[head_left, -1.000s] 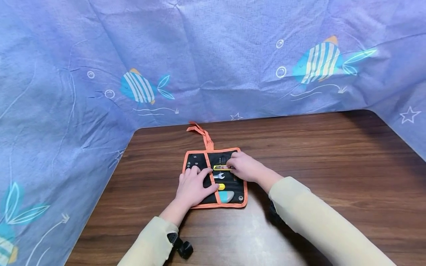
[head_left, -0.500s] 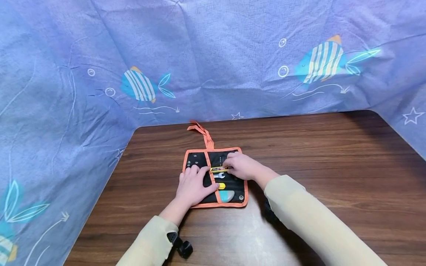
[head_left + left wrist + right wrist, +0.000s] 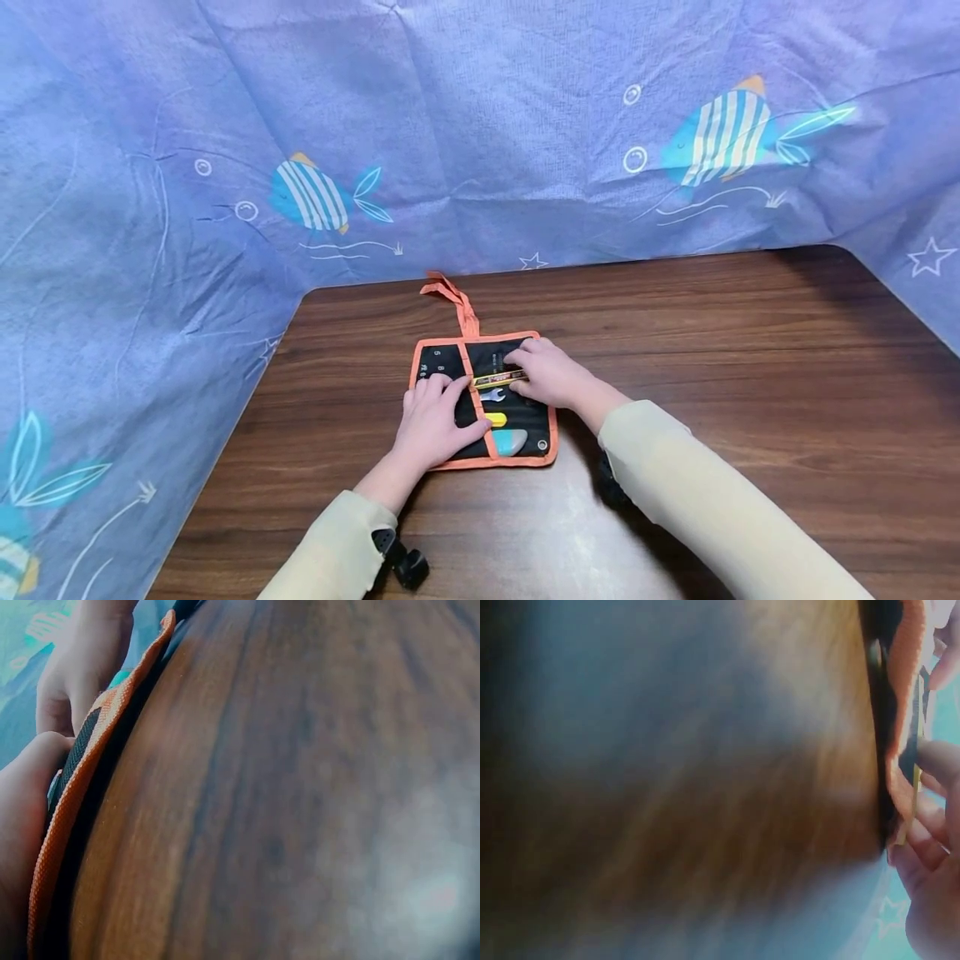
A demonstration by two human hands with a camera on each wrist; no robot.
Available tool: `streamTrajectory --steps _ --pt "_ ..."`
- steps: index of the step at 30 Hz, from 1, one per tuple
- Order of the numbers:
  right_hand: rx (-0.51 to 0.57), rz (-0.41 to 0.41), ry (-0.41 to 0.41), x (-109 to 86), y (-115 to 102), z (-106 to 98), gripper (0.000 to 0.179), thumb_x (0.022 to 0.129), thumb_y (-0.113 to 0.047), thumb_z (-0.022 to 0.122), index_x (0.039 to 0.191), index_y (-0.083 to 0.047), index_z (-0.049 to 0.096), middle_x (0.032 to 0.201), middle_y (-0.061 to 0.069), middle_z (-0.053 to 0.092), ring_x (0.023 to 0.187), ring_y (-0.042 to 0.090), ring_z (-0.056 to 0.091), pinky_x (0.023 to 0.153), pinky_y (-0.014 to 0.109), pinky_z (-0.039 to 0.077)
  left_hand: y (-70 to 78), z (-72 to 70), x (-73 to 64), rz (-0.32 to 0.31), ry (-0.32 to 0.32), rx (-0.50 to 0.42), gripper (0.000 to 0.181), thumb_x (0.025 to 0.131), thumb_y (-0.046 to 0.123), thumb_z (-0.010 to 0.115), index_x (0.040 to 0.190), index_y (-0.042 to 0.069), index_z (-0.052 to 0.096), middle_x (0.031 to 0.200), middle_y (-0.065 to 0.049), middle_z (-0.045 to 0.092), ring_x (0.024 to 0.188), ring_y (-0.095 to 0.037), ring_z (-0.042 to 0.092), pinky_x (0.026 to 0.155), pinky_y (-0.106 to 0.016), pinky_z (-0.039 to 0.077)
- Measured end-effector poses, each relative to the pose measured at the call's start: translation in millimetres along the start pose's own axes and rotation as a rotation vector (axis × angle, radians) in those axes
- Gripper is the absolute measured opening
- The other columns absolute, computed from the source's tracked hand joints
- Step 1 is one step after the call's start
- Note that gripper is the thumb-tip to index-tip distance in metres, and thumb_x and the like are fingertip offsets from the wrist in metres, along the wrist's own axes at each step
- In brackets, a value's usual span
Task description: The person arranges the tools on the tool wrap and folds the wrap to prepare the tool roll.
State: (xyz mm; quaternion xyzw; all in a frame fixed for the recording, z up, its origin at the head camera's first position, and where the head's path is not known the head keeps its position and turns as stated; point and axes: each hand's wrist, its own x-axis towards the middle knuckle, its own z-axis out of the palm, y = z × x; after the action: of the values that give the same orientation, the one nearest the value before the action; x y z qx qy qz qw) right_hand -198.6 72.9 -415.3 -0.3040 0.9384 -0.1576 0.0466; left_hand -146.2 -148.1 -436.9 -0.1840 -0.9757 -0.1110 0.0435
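Observation:
A black tool pouch [image 3: 517, 342] with orange edging lies unfolded on the table. My left hand [image 3: 435, 417] rests on its left half, index finger and thumb at the orange pocket edge. My right hand [image 3: 551, 375] pinches a flat, narrow yellow bar [image 3: 491, 380] with a dark printed label, its left end at the pocket edge; I cannot tell its kind. Below the bar, a wrench [image 3: 493, 396], a yellow-ended tool [image 3: 497, 419] and a teal and grey handle [image 3: 510, 442] stick out of the pockets. In the right wrist view the bar [image 3: 917, 784] shows edge-on between fingers.
The brown wooden table [image 3: 712, 350] reaches out around the pouch. An orange tie strap [image 3: 457, 300] trails from the pouch's far edge. A blue fish-printed cloth [image 3: 510, 150] hangs behind and beside the table.
My right hand has moved slightly left, then a little back right. The yellow bar has shifted left and tilted, its left end now meeting the pocket edge. The left hand stays on the pouch.

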Motion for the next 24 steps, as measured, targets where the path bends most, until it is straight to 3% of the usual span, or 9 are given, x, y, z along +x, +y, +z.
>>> streamTrajectory --steps 3,7,12,19,24 --pt "-0.021 0.028 0.006 -5.8 1 -3 0.021 0.087 -0.023 0.066 0.104 -0.011 0.067 0.097 0.005 0.057 0.091 0.025 0.05 0.081 0.041 0.041 0.3 -0.2 -1.0 0.002 0.0 -0.008 0.069 0.077 0.063 0.06 0.13 0.018 0.058 0.106 -0.003 0.048 0.096 -0.022 0.04 0.084 -0.043 0.032" --pt "-0.036 0.024 0.004 -14.3 5 -8 0.008 0.087 -0.021 0.067 0.09 -0.013 0.067 0.087 0.001 0.057 0.084 0.022 0.052 0.077 0.039 0.043 0.4 -1.5 -1.4 0.051 -0.005 0.014 0.067 0.078 0.063 0.059 0.13 0.02 0.058 0.108 -0.003 0.05 0.102 -0.024 0.042 0.086 -0.043 0.033" --pt "-0.039 -0.021 0.01 -22.8 8 -11 0.005 0.086 -0.019 0.068 0.088 -0.013 0.068 0.083 -0.002 0.056 0.08 0.018 0.051 0.076 0.035 0.044 1.1 -3.3 -1.4 0.118 -0.009 0.043 0.067 0.079 0.064 0.055 0.131 0.022 0.057 0.113 -0.002 0.051 0.107 -0.025 0.042 0.087 -0.045 0.032" --pt "-0.139 -0.097 0.069 -18.3 1 -10 0.008 0.088 -0.016 0.065 0.082 -0.012 0.064 0.08 -0.002 0.052 0.079 0.018 0.05 0.077 0.035 0.043 0.8 -2.8 -3.0 0.12 -0.011 0.041 0.066 0.079 0.064 0.056 0.131 0.023 0.057 0.113 -0.001 0.051 0.105 -0.024 0.041 0.085 -0.043 0.031" --pt "-0.148 -0.115 0.061 -7.6 -11 -5 0.008 0.087 -0.019 0.067 0.083 -0.012 0.066 0.08 -0.002 0.053 0.079 0.017 0.052 0.075 0.033 0.044 1.4 -1.2 -3.7 0.119 -0.003 0.04 0.067 0.079 0.064 0.056 0.132 0.023 0.056 0.11 -0.001 0.051 0.101 -0.023 0.042 0.082 -0.041 0.032"
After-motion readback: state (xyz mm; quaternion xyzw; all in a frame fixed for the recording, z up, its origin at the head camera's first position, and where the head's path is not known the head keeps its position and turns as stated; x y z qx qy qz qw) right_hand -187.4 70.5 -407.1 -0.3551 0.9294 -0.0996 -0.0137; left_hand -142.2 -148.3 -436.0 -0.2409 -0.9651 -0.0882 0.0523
